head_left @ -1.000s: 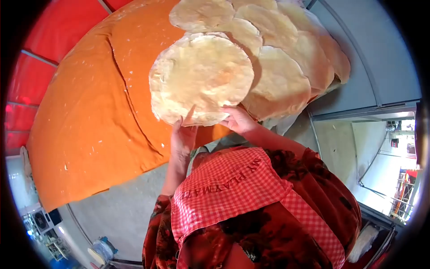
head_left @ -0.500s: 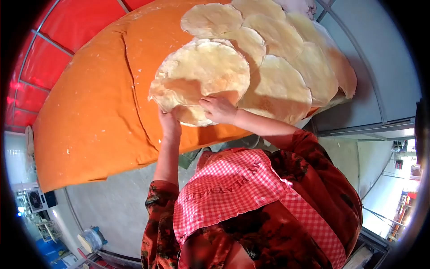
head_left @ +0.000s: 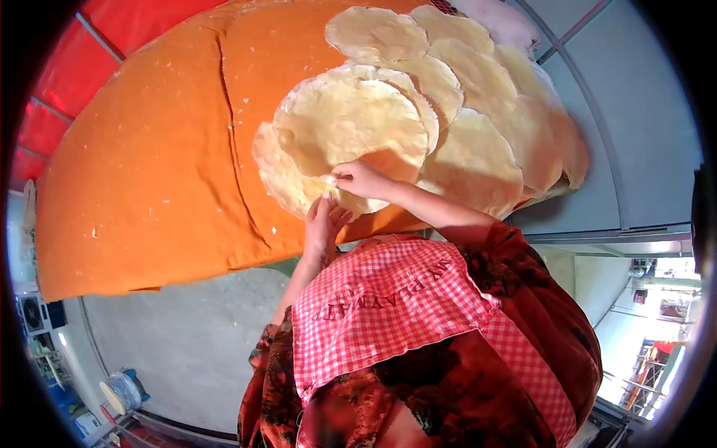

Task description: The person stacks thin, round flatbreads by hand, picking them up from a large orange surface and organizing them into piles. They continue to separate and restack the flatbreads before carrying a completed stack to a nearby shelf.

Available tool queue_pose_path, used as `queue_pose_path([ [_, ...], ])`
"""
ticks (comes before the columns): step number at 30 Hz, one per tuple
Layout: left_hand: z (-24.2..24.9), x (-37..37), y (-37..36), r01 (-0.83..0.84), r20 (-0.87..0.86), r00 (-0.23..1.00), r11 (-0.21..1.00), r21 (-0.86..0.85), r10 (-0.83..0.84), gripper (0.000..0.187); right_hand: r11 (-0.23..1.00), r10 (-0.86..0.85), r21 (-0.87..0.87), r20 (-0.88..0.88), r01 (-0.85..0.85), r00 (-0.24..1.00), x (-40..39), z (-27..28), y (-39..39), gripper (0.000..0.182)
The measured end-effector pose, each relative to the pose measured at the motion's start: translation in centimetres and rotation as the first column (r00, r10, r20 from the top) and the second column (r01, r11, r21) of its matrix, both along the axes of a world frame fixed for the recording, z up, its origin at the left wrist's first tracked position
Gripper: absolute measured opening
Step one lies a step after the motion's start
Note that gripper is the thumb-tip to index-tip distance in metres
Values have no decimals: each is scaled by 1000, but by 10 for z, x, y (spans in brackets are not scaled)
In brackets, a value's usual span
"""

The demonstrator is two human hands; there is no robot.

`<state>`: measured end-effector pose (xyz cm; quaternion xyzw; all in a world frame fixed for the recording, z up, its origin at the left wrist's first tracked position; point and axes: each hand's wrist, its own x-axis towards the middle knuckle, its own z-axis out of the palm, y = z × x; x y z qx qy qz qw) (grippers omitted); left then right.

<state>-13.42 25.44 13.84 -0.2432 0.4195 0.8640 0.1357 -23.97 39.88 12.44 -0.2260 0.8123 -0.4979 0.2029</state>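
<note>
Thin round flatbreads lie overlapped on an orange cloth. The uppermost flatbread (head_left: pixel 358 119) of the nearest pile rests on another flatbread (head_left: pixel 272 164), whose left side shows from beneath. My right hand (head_left: pixel 362 181) is closed in a pinch at the near-left edge of the upper flatbread. Just below it, my left hand (head_left: pixel 323 228) is at the near rim of the lower flatbread, fingers partly spread and one fingertip pointing up toward the pinched edge. Whether the left fingers grip any dough is hard to see.
The orange cloth (head_left: pixel 149 179) covers a big rounded surface with a seam across it and pale crumbs. More flatbreads (head_left: pixel 478 164) overlap at the right. A grey panel (head_left: pixel 597 119) stands beyond them. A spool-like roll (head_left: pixel 125 392) lies at lower left.
The upper flatbread has shifted right, exposing more of the lower one at the left. My left hand has moved right, close to my right hand. The view has shifted slightly.
</note>
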Motion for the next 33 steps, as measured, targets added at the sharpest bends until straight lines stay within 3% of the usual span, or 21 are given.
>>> queue_pose_path([
  [1, 0, -5, 4, -3, -30, 1000, 999, 34, 4, 45, 996, 69, -50, 27, -68, 997, 1, 5, 9, 41],
  [4, -23, -23, 4, 7, -131, 991, 1000, -25, -10, 26, 976, 205, 154, -377, -157, 903, 16, 9, 24, 47],
  [5, -28, -26, 1, 11, -142, 990, 1000, 7, -10, 22, 947, 261, 272, -349, -169, 900, 21, 16, 27, 57],
  [9, -37, -24, 3, -1, -147, 989, 993, 122, 19, 14, 949, 237, 282, -338, -142, 911, 24, 21, 40, 68],
  [12, -45, -26, 0, 16, -158, 987, 984, 179, 13, 12, 964, 230, 217, -375, -156, 898, 18, 21, 45, 66],
  [16, -47, -27, 6, 33, -250, 968, 968, 247, 31, 13, 941, 308, 275, -450, -198, 838, 17, 27, 55, 69],
  [19, -54, -28, 5, 57, -310, 950, 950, 306, 43, 17, 954, 279, 181, -234, -240, 931, 11, 36, 61, 70],
  [22, -43, -31, 10, 42, -271, 962, 971, 234, 24, 20, 961, 274, 54, -87, -270, 958, 3, 36, 66, 68],
  [23, -37, -31, 11, 30, -250, 968, 981, 194, 20, 20, 957, 276, 98, -37, -272, 960, 5, 39, 64, 66],
  [26, -27, -33, 17, -18, -197, 980, 997, 81, 34, 20, 962, 187, 216, -83, -166, 979, 13, 29, 50, 66],
  [27, -28, -33, 20, -46, -187, 981, 998, 46, 54, 20, 972, 105, 226, -170, -65, 980, 17, 20, 46, 55],
  [28, -31, -34, 21, -72, -181, 981, 997, 11, 73, 19, 983, 113, 152, -84, -99, 990, 10, 26, 44, 47],
  [30, -41, -32, 22, -86, -142, 986, 996, -26, 82, 19, 989, 148, -4, 89, -149, 985, -21, 45, 43, 35],
  [31, -44, -29, 23, -75, -100, 993, 995, -66, 68, 18, 987, 14, 159, 40, -20, 999, -63, 36, 52, 24],
  [32, -46, -25, 25, -59, -52, 997, 992, -107, 54, 17, 995, -49, 87, 131, 38, 990, -69, 106, 55, 26],
  [33, -26, -19, 30, -73, 6, 997, 993, -94, 74, 13, 994, -109, 30, 48, 108, 993, -132, 96, 69, 27],
])
